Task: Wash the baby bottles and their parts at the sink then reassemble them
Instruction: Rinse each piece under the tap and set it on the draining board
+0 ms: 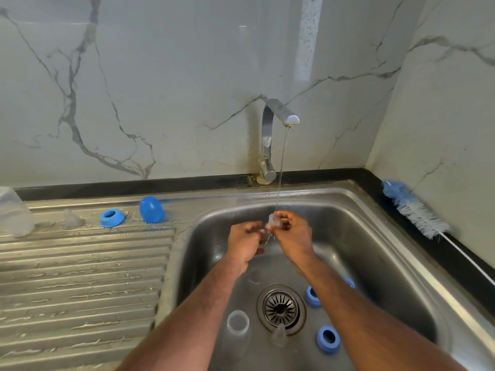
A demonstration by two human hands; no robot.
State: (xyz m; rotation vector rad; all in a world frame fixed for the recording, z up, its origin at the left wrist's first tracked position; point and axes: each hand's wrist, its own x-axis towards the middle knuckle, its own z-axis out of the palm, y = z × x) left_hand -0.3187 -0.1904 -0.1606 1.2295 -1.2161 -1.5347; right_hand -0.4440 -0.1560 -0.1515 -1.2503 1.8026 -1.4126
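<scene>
Right hand [290,231] pinches clear teat [273,220] under tap [278,116] stream; left hand [245,239] curled, touching it; steel sink [375,236], wet ribbed drainer [80,277], marble walls [160,76].

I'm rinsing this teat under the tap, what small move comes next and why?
Probably turn the clear teat over under the thin stream: the right hand pinches it there, the left hand beside it.
</scene>
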